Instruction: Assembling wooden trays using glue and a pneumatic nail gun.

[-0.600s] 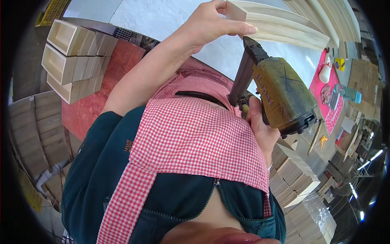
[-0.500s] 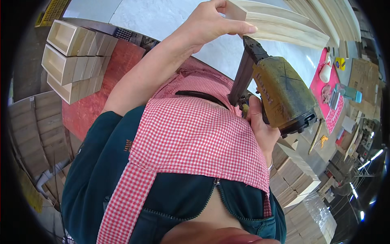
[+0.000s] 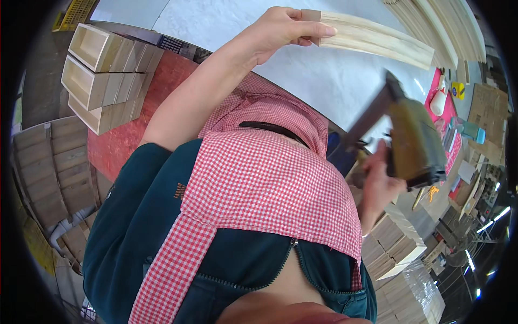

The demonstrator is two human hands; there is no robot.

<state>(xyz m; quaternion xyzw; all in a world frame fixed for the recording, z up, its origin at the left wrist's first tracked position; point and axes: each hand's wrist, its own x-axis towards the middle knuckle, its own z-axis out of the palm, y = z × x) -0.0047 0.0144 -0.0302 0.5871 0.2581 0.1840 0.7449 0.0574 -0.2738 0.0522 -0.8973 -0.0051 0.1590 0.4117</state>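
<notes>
Over the white tabletop point(image 3: 216, 27), our left hand point(image 3: 280, 33) gripped one end of a long pale wooden piece point(image 3: 380, 40): thumb on the face toward us, other fingers curled behind. End-only hold probably left most of the length free and kept our fingers clear of the tool. Piece ran from that hand toward the tabletop's right end, darker squarish bit at the gripped end. Couldn't tell if it rested on the tabletop or sat just off it.

At the tabletop's near side, our right hand point(image 3: 379, 186) was clasped round the handle of a nail gun point(image 3: 414, 139). Motion blur, so we couldn't tell whether a finger sat on the trigger. Nose pointed up toward the piece, bare tabletop showing between: no contact visible. Handle grip likely kept the nose unobstructed.

Left of the tabletop, wooden boxes point(image 3: 117, 53) were stacked in three tiers on a red surface point(image 3: 172, 73), presumably to save room. On the tabletop's far right, long strips point(image 3: 431, 27) lay side by side, probably for easy picking. By its right end: pink cloth point(image 3: 433, 89) with a white bottle point(image 3: 438, 103) on it, likely parked within reach.
</notes>
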